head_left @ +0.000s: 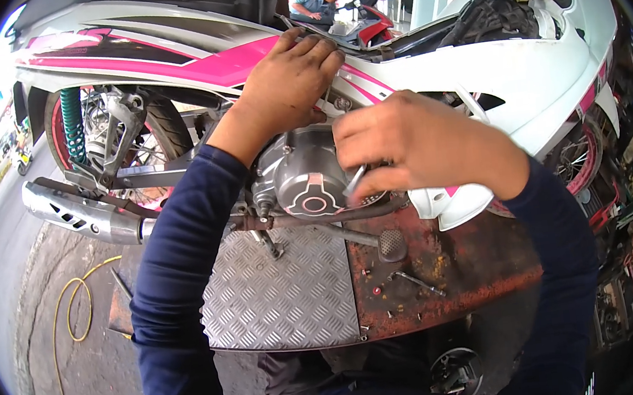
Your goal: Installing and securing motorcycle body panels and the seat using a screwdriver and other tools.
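A motorbike with a white and pink side panel stands in front of me. My left hand lies over this panel's upper edge, fingers close together and curled onto it. The thumb side is just above the grey engine cover. My right hand, smeared by motion, is closed in front of the engine cover's right side. Between its thumb and fingers shows a thin shiny metal piece, too blurred to name. The white front fairing rises beyond the right hand.
Below the engine is a metal work platform with a rusty red part. A wrench and several small screws lie there by the foot pedal. A yellow hose runs along the floor. Tools crowd the right side; people are beyond the bike.
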Action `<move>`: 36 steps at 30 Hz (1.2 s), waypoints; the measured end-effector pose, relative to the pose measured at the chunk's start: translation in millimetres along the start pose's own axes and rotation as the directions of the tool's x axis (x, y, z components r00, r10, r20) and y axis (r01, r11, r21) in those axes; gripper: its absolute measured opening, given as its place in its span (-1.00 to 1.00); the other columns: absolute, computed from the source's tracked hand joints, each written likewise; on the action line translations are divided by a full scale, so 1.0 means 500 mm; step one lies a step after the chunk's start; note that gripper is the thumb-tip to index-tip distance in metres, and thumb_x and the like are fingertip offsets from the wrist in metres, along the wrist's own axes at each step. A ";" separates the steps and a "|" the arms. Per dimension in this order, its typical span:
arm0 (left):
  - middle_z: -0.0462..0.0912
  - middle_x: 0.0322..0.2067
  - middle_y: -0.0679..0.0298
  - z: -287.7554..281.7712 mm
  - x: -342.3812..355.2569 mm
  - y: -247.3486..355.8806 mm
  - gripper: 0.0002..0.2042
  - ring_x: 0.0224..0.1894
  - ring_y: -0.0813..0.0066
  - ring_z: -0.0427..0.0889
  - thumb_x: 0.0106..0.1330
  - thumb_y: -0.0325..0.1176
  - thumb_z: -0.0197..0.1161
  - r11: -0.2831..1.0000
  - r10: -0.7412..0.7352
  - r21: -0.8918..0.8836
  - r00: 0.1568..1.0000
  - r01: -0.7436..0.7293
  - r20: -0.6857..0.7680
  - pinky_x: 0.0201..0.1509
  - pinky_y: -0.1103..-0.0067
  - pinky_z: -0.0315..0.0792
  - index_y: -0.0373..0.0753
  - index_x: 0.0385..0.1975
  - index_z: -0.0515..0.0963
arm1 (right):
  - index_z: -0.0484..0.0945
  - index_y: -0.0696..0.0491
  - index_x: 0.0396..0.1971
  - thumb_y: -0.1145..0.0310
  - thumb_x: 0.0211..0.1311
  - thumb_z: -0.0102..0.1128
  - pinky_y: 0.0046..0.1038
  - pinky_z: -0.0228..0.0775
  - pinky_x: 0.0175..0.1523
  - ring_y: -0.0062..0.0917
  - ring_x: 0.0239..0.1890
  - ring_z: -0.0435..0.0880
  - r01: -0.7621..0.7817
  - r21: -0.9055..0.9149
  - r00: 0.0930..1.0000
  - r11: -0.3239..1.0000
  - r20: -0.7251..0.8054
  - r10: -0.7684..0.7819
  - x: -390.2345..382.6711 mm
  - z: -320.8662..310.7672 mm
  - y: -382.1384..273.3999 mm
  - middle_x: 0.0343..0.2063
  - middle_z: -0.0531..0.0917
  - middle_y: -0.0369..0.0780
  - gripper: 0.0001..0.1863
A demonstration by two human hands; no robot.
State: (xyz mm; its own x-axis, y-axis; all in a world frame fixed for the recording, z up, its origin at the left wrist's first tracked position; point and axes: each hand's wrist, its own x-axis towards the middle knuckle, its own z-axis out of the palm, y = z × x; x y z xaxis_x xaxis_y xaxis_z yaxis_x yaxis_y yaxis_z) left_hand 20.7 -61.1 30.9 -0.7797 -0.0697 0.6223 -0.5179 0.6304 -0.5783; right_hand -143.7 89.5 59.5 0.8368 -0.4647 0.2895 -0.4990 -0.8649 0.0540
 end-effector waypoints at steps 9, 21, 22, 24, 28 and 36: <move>0.49 0.07 0.19 0.004 0.005 0.002 -0.16 0.22 0.24 0.40 -0.29 -0.24 0.53 0.998 -0.012 -0.054 1.000 0.011 -0.019 0.41 0.28 0.12 -0.25 0.15 0.36 | 0.52 0.14 -0.32 0.41 0.28 0.08 -0.37 0.37 -0.52 -0.30 -0.66 0.56 -0.183 0.221 0.694 0.958 -0.661 0.285 -0.024 0.159 -0.025 -0.70 0.50 -0.14 -0.88; 0.52 0.01 0.17 0.016 0.003 0.000 -0.21 0.16 0.23 0.46 -0.31 -0.23 0.58 1.000 0.016 -0.011 0.996 -0.017 -0.086 0.37 0.33 0.16 -0.24 0.05 0.38 | 0.47 0.20 -0.05 0.19 0.42 -0.01 -0.53 0.55 -0.38 -0.50 -0.50 0.69 0.123 0.890 0.924 0.439 -0.264 0.276 -0.039 0.124 -0.002 -0.45 0.60 -0.19 -0.64; 0.51 0.02 0.16 0.011 0.004 0.002 -0.20 0.18 0.21 0.44 -0.30 -0.25 0.56 0.999 0.009 -0.032 0.998 -0.012 -0.067 0.38 0.31 0.16 -0.25 0.08 0.38 | 0.53 0.22 -0.16 0.22 0.33 0.12 -0.53 0.57 -0.35 -0.49 -0.48 0.71 0.035 0.868 0.944 0.495 -0.192 0.270 -0.048 0.096 0.006 -0.40 0.63 -0.17 -0.67; 0.50 0.03 0.15 0.005 0.012 0.004 -0.19 0.19 0.19 0.42 -0.30 -0.26 0.54 0.999 0.005 -0.048 0.998 -0.008 -0.058 0.39 0.28 0.15 -0.27 0.11 0.37 | 0.58 0.15 -0.24 0.26 0.20 0.24 -0.48 0.53 -0.32 -0.45 -0.41 0.69 0.004 0.603 0.960 0.798 -0.225 0.165 -0.051 0.052 0.021 -0.40 0.63 -0.17 -0.73; 0.50 0.04 0.15 0.014 0.000 -0.001 -0.23 0.19 0.20 0.42 -0.27 -0.29 0.49 0.999 0.010 -0.050 0.998 -0.013 -0.060 0.39 0.28 0.15 -0.28 0.10 0.38 | 0.57 0.07 -0.33 0.25 -0.03 0.33 -0.38 0.48 -0.24 -0.38 -0.32 0.63 0.078 -0.337 0.973 0.938 -0.177 -0.145 -0.037 0.014 -0.011 -0.36 0.61 -0.21 -0.72; 0.50 0.04 0.15 0.015 0.002 -0.002 -0.37 0.18 0.21 0.43 -0.12 -0.35 0.33 0.999 0.033 -0.028 0.993 -0.036 -0.117 0.38 0.28 0.16 -0.29 0.08 0.39 | 0.52 -0.01 -0.45 0.15 -0.17 0.29 -0.37 0.41 -0.06 -0.48 -0.23 0.55 0.280 -0.722 0.909 0.633 -0.013 -0.417 -0.025 -0.001 0.013 -0.39 0.54 -0.34 -0.71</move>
State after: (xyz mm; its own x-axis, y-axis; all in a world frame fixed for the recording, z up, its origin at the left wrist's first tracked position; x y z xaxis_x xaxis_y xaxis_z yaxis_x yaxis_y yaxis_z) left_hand 18.0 -67.5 28.4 -0.7498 0.0419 0.6604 -0.4791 0.6540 -0.5854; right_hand -157.3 89.9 56.8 0.9656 -0.0595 0.2531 -0.2444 -0.5402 0.8052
